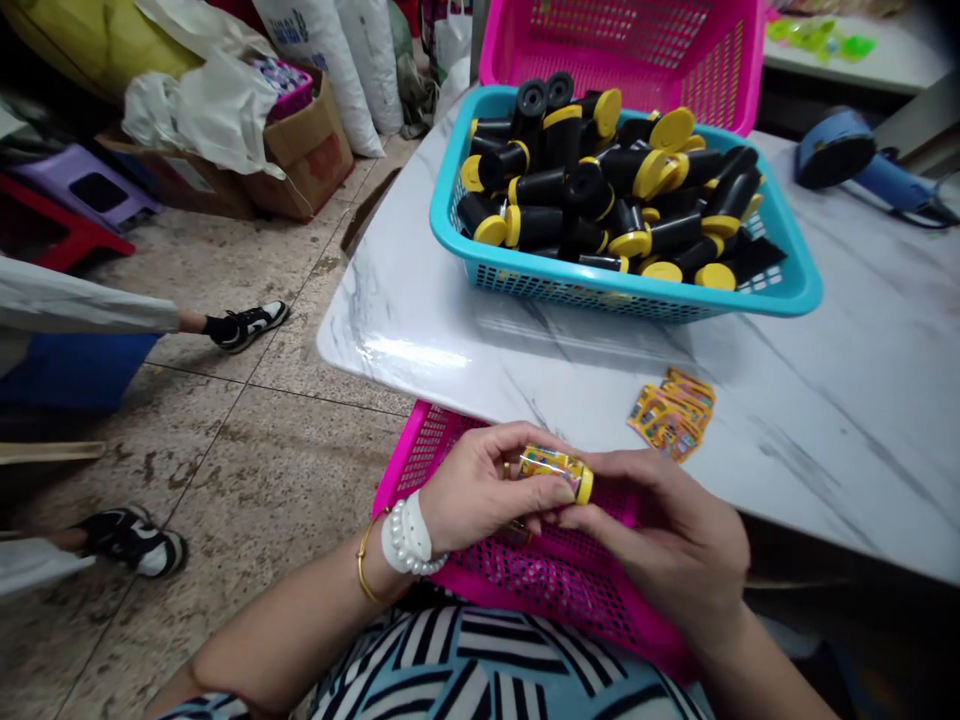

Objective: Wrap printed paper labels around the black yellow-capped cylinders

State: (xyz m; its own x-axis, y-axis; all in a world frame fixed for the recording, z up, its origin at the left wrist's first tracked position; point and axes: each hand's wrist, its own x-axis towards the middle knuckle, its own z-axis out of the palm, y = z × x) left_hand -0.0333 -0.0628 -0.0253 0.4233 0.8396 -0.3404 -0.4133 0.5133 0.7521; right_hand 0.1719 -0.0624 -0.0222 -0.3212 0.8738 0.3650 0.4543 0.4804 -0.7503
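A small canister [551,470] with a colourful yellow label and a yellow cap lies sideways between my hands, above a pink basket [562,590] at my lap. My left hand [480,490] is closed round its body, thumb along the near side. At the capped end, my right hand [675,540] pinches it between thumb and fingers. Several yellow printed stickers [673,415] lie in a loose pile on the marble-patterned table [420,345], beyond my right hand. Farther back, a blue basket [626,295] holds many black canisters [540,188] with yellow caps.
Behind the blue basket stands another pink basket [622,50]. A blue handheld tool [862,160] lies at the table's right. On the floor to the left are a cardboard box [311,155], white sacks [322,70], stools [90,185] and a seated person's legs and shoes [251,325].
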